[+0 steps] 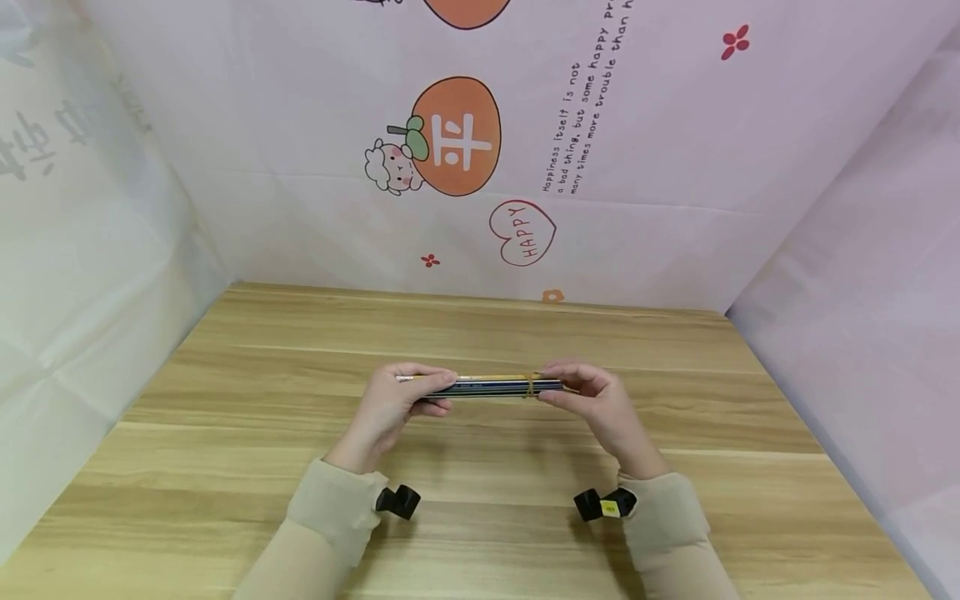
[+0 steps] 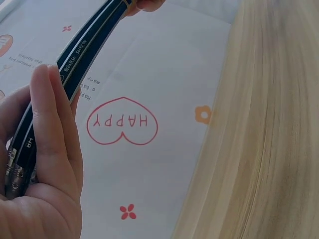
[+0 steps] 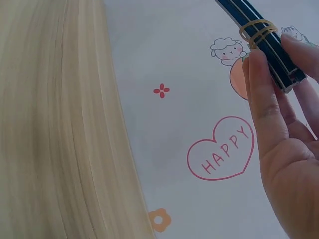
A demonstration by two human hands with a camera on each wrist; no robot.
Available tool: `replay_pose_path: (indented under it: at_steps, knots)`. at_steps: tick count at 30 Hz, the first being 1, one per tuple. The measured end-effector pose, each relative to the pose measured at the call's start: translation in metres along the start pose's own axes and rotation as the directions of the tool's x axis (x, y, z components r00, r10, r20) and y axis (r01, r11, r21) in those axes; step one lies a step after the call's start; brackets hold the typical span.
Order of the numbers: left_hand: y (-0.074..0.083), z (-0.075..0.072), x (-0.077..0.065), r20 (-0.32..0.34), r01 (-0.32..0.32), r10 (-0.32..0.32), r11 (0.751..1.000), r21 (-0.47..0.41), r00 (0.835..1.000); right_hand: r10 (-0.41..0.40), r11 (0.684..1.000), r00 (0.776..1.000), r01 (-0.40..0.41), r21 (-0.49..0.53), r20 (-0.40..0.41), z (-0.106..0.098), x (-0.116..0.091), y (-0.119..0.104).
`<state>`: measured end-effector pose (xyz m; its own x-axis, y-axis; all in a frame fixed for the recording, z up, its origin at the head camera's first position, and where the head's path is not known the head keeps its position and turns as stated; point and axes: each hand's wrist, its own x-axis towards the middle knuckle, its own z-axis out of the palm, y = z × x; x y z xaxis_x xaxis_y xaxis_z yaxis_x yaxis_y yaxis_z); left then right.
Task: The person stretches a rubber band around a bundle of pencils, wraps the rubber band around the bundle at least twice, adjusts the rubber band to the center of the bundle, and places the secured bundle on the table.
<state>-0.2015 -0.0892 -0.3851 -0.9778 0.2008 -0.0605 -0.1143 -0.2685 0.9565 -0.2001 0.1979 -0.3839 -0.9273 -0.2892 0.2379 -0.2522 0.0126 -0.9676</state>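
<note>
A bundle of dark pencils (image 1: 491,387) is held level above the table, with some yellow showing along its upper side. My left hand (image 1: 393,408) grips its left end, thumb on the near side; in the left wrist view, pale lettering runs along the dark pencils (image 2: 79,55). Near the right end, a tan rubber band (image 3: 259,32) is wrapped in more than one loop around the bundle. There my right hand (image 1: 603,404) pinches the pencils between thumb and fingers, beside the band. Part of the left end is hidden by my left hand.
Beneath the hands lies a wood-grain table (image 1: 480,517). A white printed cloth (image 1: 645,242) hangs behind it, with more white cloth on the left and right sides. Each wrist wears a small black camera, such as the left camera (image 1: 401,502).
</note>
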Motion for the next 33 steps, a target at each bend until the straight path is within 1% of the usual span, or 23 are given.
replay_pose_path:
  at_steps: [3,6,12,16,20,23,29,33]
  knots:
    - [0.001,0.001,-0.001,0.008,-0.003,0.003,1.0,-0.001,1.0,0.025,0.999,1.0,-0.026,-0.034,-0.017,0.002,0.001,-0.001]
    - [0.002,0.001,-0.002,0.022,-0.001,0.001,1.0,0.004,1.0,0.032,0.996,0.999,-0.034,-0.077,-0.031,0.004,0.001,0.0]
    - [0.002,0.002,-0.003,0.039,0.0,-0.001,1.0,0.018,0.999,0.008,0.991,0.999,-0.014,-0.131,-0.047,0.008,0.0,0.0]
    - [0.001,0.005,-0.003,0.064,0.002,-0.006,0.999,0.052,0.998,-0.01,0.988,1.0,0.009,-0.156,-0.007,0.014,-0.001,0.001]
    - [-0.001,0.008,-0.003,0.088,0.007,-0.013,0.997,0.077,0.996,0.008,0.983,1.0,-0.003,-0.185,0.024,0.019,-0.002,0.001]
    - [-0.002,0.008,-0.002,0.101,0.014,-0.022,0.997,0.073,0.995,0.012,0.981,1.0,-0.008,-0.192,0.019,0.02,-0.002,0.001]
    - [-0.004,0.003,0.001,0.158,0.036,-0.039,0.999,0.022,0.987,0.022,0.984,0.999,-0.017,-0.175,0.026,0.015,-0.001,-0.001]
    - [-0.004,0.001,0.001,0.159,0.044,-0.043,0.999,0.0,0.986,0.024,0.989,0.999,-0.02,-0.149,0.024,0.01,0.0,-0.002]
